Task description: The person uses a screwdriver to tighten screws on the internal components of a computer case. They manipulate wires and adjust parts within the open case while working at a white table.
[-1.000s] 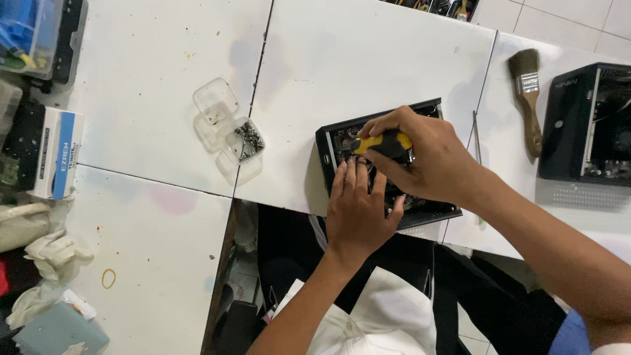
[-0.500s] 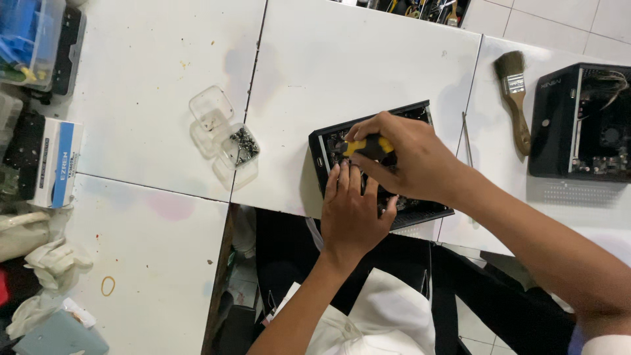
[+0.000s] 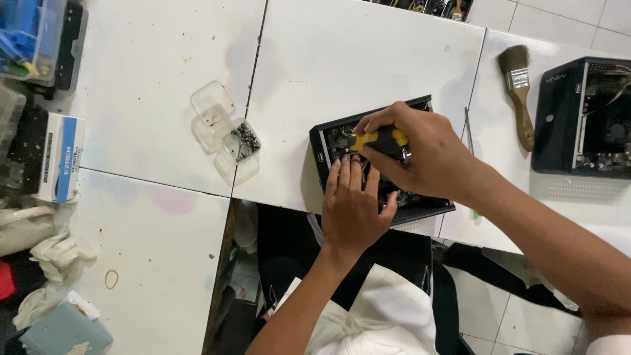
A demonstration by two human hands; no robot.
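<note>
- Head view, centre of frame: right hand (image 3: 430, 154) is wrapped around a yellow-and-black screwdriver (image 3: 380, 139), tip pointing down into an open black case (image 3: 328, 141) at the table (image 3: 355, 59) edge.
- Left hand (image 3: 353, 207) lies flat on the case, fingers together and stretched over the board inside, holding nothing, just pinning it down.
- Doing this bit well, I'd say: keep the driver upright on the screw head, press down before turning, and keep that flat hand firm so the case can't skate off the edge.
- Can't see the tip or the screw, the hands cover them.
- Counts: one screwdriver, two black cases (second case (image 3: 582, 118) sits at the right edge), one brush (image 3: 518, 92) between them, one clear box (image 3: 227, 128) of small screws left of centre, lid open.
</note>
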